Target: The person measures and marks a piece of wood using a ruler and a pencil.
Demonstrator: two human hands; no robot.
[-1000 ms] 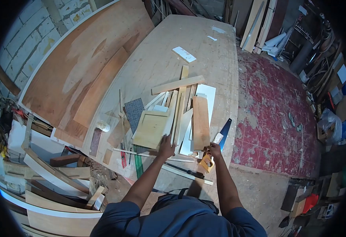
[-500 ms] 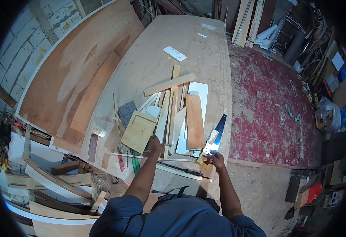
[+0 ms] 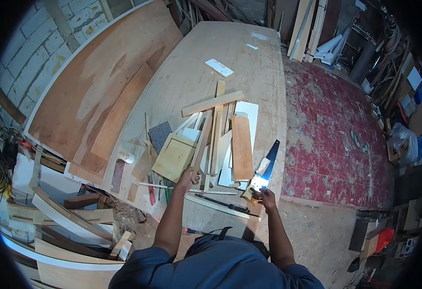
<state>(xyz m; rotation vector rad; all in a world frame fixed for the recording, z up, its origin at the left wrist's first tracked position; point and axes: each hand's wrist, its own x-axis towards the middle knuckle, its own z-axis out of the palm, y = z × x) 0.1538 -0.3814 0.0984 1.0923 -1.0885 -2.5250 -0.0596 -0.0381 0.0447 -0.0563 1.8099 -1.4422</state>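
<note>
My left hand (image 3: 188, 178) is closed around the near end of a narrow wooden strip (image 3: 202, 144), beside a pale square panel (image 3: 174, 156) with a raised border. The strip leans over a pile of other offcuts. On the right, my right hand (image 3: 266, 198) has its fingers curled at the yellow handle of a handsaw (image 3: 269, 161). The saw's blue blade points away from me, and a small pale block (image 3: 262, 166) lies against it. Just left of the saw is a reddish-brown board (image 3: 242, 147). My fingers partly hide the handle.
The plywood worktop (image 3: 172, 86) carries a white offcut (image 3: 219, 67), a dark speckled tile (image 3: 160, 136) and a black bar-like tool (image 3: 223, 203) near its front edge. A large plywood sheet (image 3: 105, 82) leans on the left. Curved timber pieces (image 3: 69, 214) crowd the lower left.
My left hand now grips the wooden strip, which has turned so that a browner face shows. The right hand stays at the saw handle. The whole view has shifted slightly.
</note>
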